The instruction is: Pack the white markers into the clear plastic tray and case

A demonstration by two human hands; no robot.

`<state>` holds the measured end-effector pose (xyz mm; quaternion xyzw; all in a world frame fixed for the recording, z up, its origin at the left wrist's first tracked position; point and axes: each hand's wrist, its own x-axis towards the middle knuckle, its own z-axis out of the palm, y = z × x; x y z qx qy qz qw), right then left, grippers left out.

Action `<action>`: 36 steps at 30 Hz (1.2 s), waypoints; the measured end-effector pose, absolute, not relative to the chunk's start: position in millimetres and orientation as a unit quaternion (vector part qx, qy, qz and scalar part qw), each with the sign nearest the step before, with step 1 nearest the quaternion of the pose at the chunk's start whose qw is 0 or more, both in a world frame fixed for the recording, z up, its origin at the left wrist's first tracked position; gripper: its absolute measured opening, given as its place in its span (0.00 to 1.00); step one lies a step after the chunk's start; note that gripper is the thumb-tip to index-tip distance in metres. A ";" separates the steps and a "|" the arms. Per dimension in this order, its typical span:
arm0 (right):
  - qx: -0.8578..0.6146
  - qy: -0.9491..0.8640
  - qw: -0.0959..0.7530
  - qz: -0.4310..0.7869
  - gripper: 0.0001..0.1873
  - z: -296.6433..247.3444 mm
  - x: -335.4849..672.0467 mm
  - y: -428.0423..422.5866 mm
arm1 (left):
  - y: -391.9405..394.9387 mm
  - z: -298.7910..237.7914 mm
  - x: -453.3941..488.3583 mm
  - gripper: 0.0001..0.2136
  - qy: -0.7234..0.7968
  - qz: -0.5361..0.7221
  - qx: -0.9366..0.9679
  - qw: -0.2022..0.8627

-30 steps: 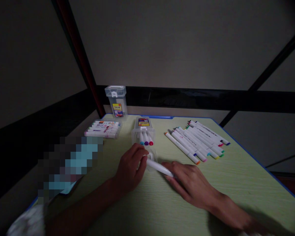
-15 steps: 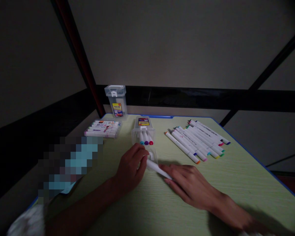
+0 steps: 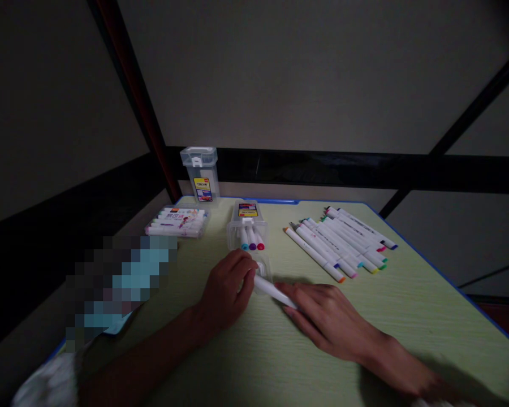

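Note:
Between my two hands lies a white marker (image 3: pixel 275 292), slanting down to the right. The fingers of my left hand (image 3: pixel 227 288) pinch its upper end, and that tip is hidden behind them. Closed round its lower end is my right hand (image 3: pixel 328 316). Just beyond the marker, a clear plastic box (image 3: pixel 248 217) lies on its side with its mouth toward me; markers (image 3: pixel 252 237) with blue, purple and red ends show inside. Its clear lid (image 3: pixel 265 265) rests on the table, partly covered by my left hand and the marker.
Many loose white markers (image 3: pixel 339 243) with coloured ends lie in a spread on the right of the table (image 3: pixel 407 316). A clear upright box (image 3: pixel 201 175) stands at the back left. Before it is a flat marker pack (image 3: pixel 178 221). A blurred-out light-blue object (image 3: pixel 139 277) lies at left.
Hardly anything differs. Both hands keep their hold on the white marker, which has shifted very slightly.

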<state>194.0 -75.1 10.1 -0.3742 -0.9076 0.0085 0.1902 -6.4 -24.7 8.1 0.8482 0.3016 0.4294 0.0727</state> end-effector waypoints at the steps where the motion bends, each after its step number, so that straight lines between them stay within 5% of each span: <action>1: -0.376 -0.907 0.190 0.008 0.16 9.9 193.9 -74.7 | -24.8 8.2 -6.2 0.08 0.302 0.431 0.847 0.071; 36: -0.398 -0.904 0.149 0.041 0.14 10.0 193.0 -73.2 | -24.9 7.9 -3.8 0.09 0.301 0.390 0.868 0.065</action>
